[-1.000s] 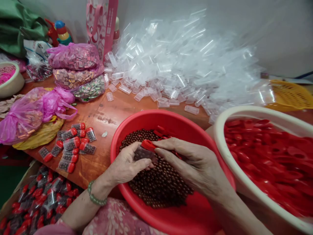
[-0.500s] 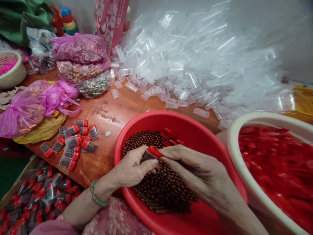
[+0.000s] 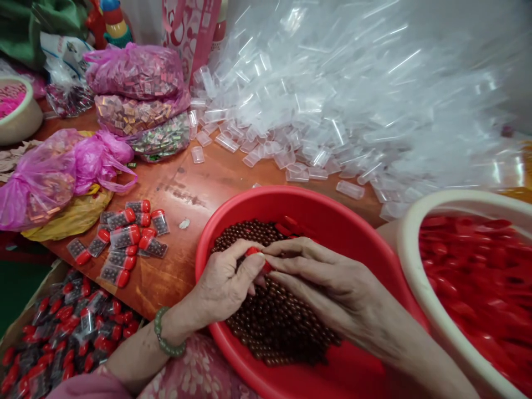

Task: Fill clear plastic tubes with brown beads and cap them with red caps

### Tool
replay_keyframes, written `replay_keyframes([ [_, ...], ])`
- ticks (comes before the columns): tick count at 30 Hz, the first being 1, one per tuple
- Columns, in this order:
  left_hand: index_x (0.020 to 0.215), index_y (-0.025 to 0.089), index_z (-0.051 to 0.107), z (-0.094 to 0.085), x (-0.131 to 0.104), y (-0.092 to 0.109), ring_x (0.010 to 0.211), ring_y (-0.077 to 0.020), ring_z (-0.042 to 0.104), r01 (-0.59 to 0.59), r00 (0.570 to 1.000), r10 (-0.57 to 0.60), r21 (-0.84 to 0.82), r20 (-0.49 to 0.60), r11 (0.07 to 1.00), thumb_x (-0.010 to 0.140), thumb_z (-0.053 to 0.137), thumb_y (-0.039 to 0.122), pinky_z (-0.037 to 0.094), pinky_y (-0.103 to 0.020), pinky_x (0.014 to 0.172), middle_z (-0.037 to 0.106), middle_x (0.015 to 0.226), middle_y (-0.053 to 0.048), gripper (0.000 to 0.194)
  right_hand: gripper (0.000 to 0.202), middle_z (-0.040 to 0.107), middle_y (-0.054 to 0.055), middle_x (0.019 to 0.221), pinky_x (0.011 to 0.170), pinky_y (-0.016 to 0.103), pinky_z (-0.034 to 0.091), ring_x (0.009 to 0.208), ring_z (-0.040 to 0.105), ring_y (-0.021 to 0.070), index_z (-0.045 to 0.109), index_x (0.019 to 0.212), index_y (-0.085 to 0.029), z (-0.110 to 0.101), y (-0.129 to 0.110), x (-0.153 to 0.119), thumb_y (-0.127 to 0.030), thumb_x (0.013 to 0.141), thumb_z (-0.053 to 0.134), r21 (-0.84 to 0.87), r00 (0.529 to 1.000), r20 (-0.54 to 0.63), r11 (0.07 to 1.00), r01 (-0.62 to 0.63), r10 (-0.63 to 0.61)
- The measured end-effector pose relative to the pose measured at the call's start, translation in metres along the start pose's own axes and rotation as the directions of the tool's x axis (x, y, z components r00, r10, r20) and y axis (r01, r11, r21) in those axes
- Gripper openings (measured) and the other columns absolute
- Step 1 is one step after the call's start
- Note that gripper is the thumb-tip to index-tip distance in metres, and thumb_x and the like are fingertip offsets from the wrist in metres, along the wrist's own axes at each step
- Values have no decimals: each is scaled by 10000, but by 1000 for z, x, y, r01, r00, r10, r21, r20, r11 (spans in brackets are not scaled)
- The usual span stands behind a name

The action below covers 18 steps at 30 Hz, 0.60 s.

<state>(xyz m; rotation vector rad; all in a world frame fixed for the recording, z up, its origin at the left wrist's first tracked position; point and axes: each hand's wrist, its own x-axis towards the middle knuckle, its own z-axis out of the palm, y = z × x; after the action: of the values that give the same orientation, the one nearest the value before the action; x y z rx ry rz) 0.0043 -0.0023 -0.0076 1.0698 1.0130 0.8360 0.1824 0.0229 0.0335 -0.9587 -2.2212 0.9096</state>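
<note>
Over the red basin, my left hand is closed round a small container with a red cap; most of its clear body is hidden behind the fingers. My right hand meets it from the other side, thumb and fingertips pinched at the red end. Below both hands lies a heap of shiny brown beads inside the basin. A few loose red caps rest near the basin's far side, partly behind my right hand.
Several filled red-capped containers lie on the table at left, above a box of more filled containers. A white tub of red caps stands at right. Clear empty containers are piled behind; pink bags sit at back left.
Both hands have closed further round the red-capped container, covering more of it and its clear body. The view has shifted slightly; the filled containers on the table have not moved.
</note>
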Motion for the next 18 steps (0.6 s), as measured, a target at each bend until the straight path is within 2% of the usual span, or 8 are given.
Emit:
replay_keyframes([
  [3, 1026, 161, 572, -1, 3, 3, 567, -71, 503, 7, 1000, -9, -91, -20, 996, 923, 429, 521, 420, -193, 560, 566, 728, 9, 401, 240, 667, 40, 1025, 806, 251, 548, 950, 659, 161, 661, 1092, -283, 0, 6, -4, -249, 855, 647, 103, 990, -70, 988, -116, 123],
  [6, 1050, 161, 577, -2, 3, 3, 607, -79, 517, 1, 1000, 0, -85, 14, 996, 925, 435, 505, 430, -201, 603, 573, 754, 0, 393, 308, 700, 20, 904, 682, 229, 571, 798, 690, 149, 609, 1080, -255, 8, 11, -6, -296, 795, 719, 325, 922, -226, 917, -232, 314],
  [8, 1110, 163, 567, -3, 3, 3, 640, -89, 530, 9, 999, -5, -71, 53, 997, 930, 429, 491, 439, -215, 635, 581, 794, -11, 399, 283, 701, 2, 831, 597, 208, 561, 691, 684, 136, 597, 1024, -242, 14, 12, -6, -296, 782, 732, 372, 880, -308, 897, -239, 362],
  [9, 1148, 165, 557, -3, 2, 4, 659, -93, 537, 16, 997, -11, -65, 71, 998, 933, 428, 478, 443, -222, 655, 581, 814, -15, 401, 249, 700, -1, 815, 588, 209, 558, 670, 680, 134, 601, 1007, -239, 16, 12, -6, -289, 794, 720, 332, 879, -335, 916, -227, 339],
  [11, 1213, 168, 532, -4, 1, 4, 697, -101, 543, 29, 993, -20, -78, 118, 997, 937, 435, 434, 450, -235, 694, 573, 854, -20, 396, 173, 707, 8, 833, 621, 226, 561, 688, 683, 139, 617, 1021, -238, 18, 9, -5, -270, 855, 652, 149, 918, -334, 974, -171, 213],
  [13, 1229, 160, 529, -5, 0, 5, 739, -108, 538, 17, 987, 0, -104, 160, 994, 935, 453, 374, 452, -242, 727, 559, 878, -23, 372, 219, 715, 48, 929, 697, 269, 567, 797, 694, 173, 600, 1112, -231, 18, 6, -5, -305, 906, 584, -82, 968, -245, 994, -73, 51],
  [15, 1205, 142, 543, -5, -1, 6, 769, -114, 529, -5, 984, 28, -130, 177, 992, 926, 469, 318, 449, -244, 746, 552, 886, -25, 338, 370, 700, 101, 1002, 737, 320, 563, 876, 684, 218, 543, 1205, -198, 19, 4, -5, -424, 912, 551, -291, 988, -139, 957, 17, -60],
  [18, 1173, 126, 556, -4, -1, 5, 762, -121, 530, 5, 987, 21, -164, 160, 987, 915, 470, 273, 452, -251, 742, 560, 869, -27, 309, 625, 674, 175, 1011, 723, 392, 546, 887, 660, 280, 470, 1266, -109, 25, 2, -4, -602, 882, 477, -552, 991, -60, 831, 67, -119],
])
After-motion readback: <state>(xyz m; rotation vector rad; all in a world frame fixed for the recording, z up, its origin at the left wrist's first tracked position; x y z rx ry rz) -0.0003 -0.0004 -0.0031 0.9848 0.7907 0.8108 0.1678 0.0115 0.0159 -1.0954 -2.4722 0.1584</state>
